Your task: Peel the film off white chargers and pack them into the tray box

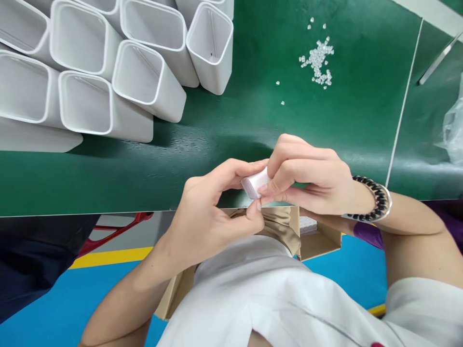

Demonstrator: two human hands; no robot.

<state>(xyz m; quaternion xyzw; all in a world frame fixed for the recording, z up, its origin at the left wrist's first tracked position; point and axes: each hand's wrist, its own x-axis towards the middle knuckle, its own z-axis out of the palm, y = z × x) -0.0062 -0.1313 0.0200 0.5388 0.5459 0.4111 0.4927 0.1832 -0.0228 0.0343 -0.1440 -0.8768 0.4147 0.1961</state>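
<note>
Between both hands, just over the table's front edge, is a small white plastic piece (pixel 256 183) with a rounded, flattened end facing left. My left hand (pixel 217 207) grips it from the left, its fingers behind and its thumb at the near side. From the right, my right hand (pixel 314 176) pinches the same piece with thumb and fingers bent over it. The right fingers cover its far end. A pile of small clear plastic bits (pixel 318 60) lies on the green table (pixel 253 115) beyond my hands, with a few strays around it.
Several white, open-topped containers (pixel 87 103) stand close together at the back left. A thin metal tool (pixel 437 62) and a clear plastic bag (pixel 454 127) are at the right. Below the edge are cardboard boxes (pixel 320 243), and a red chair frame (pixel 119 226) at left.
</note>
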